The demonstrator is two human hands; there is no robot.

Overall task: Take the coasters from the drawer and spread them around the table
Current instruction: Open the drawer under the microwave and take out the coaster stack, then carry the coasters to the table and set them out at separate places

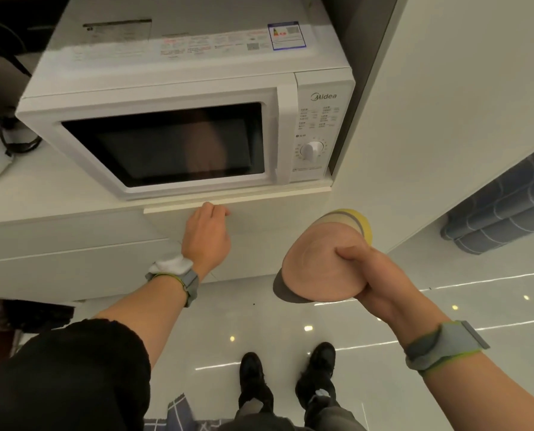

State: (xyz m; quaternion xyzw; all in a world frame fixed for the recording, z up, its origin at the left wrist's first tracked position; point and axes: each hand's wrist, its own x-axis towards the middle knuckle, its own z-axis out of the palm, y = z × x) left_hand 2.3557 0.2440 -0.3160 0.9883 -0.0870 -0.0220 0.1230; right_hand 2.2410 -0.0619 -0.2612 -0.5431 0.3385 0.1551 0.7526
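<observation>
My right hand (371,275) grips a stack of round coasters (315,262), the pink one facing me and a yellow one at the far end of the stack. My left hand (206,234) rests with curled fingers against the top edge of the white drawer front (259,225), just under the counter lip. The drawer looks closed or nearly so; its inside is hidden. Both wrists wear grey bands.
A white microwave (178,132) stands on the counter right above the drawer. A dark cable (14,135) lies at the counter's left. A white cabinet wall (446,104) rises at right, with a blue quilted item (508,206) beyond. Glossy floor and my shoes (287,377) lie below.
</observation>
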